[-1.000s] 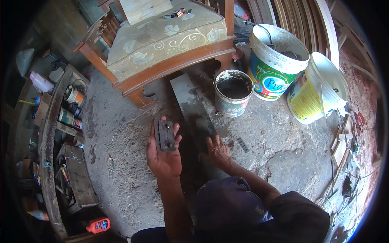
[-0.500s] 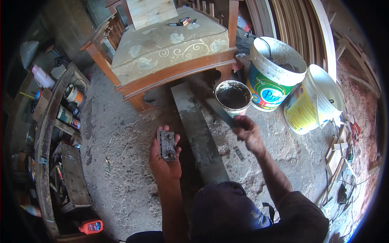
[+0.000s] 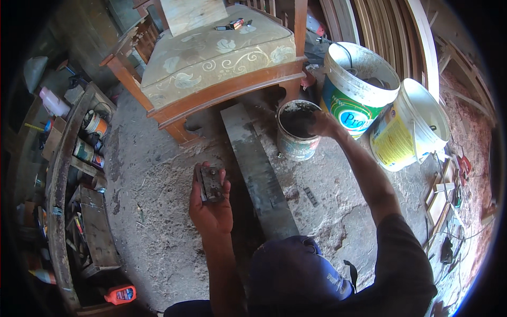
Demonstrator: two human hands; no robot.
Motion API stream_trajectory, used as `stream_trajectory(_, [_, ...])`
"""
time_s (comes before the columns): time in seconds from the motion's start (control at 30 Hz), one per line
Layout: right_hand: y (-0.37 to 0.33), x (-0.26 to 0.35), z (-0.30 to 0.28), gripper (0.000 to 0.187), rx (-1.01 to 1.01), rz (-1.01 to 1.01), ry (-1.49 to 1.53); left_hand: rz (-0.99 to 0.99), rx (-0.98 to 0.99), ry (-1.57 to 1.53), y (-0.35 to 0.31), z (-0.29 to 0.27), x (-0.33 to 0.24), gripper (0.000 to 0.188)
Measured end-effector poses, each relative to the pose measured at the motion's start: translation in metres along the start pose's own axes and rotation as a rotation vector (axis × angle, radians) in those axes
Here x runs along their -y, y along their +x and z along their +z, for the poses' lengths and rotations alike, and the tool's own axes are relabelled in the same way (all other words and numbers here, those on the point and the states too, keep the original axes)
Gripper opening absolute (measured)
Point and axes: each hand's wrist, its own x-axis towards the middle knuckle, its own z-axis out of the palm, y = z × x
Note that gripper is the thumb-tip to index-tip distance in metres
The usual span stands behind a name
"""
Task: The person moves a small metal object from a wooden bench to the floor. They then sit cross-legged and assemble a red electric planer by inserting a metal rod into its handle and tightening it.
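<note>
Block (image 3: 213,186), grey and studded, held in half-curled left hand (image 3: 212,214)
Right hand (image 3: 324,127), grip unclear, at crusty round bucket (image 3: 298,147), two o'clock from block.

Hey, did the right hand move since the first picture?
Yes. The right hand moved forward and right, away from the long grey slab, to the small bucket.
</note>
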Motion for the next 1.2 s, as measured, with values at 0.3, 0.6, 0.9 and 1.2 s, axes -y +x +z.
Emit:
stream_trajectory(0.3, [0.015,0.005,0.006,0.041,-0.309,-0.305,-0.291,-0.006,0.072,-0.073,0.001,-0.001,0.001,0.046])
stream_trajectory(0.6, [-0.163,-0.007,0.132,0.016,-0.113,-0.101,0.135,-0.002,0.129,-0.131,0.004,-0.008,0.003,0.05])
stream_trajectory(0.9, [-0.2,-0.022,0.184,0.042,0.131,0.364,0.132,0.025,0.203,-0.151,0.005,-0.011,0.006,0.052])
stream_trajectory(1.2, [-0.17,-0.01,0.145,0.018,-0.006,0.167,0.679,-0.072,-0.104,0.183,0.002,-0.017,0.004,0.039])
